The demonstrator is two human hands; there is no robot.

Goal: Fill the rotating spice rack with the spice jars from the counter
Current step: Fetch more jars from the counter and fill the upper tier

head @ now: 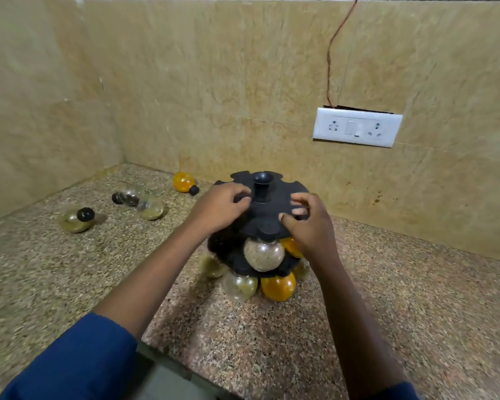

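A black rotating spice rack stands on the granite counter, with a central knob on top. My left hand rests on the left of its top disc, fingers curled at the rim. My right hand grips the disc's right edge. A clear jar of pale spice hangs from the upper tier in front, an orange jar beside it. On the lower tier hang an orange jar and a clear jar. Loose jars lie on the counter: an orange one, a dark-filled one, two yellowish ones.
The counter meets tan stone walls at the back and left, forming a corner behind the loose jars. A white socket plate sits on the back wall with a thin wire running up from it. The counter's front edge is near my sleeves.
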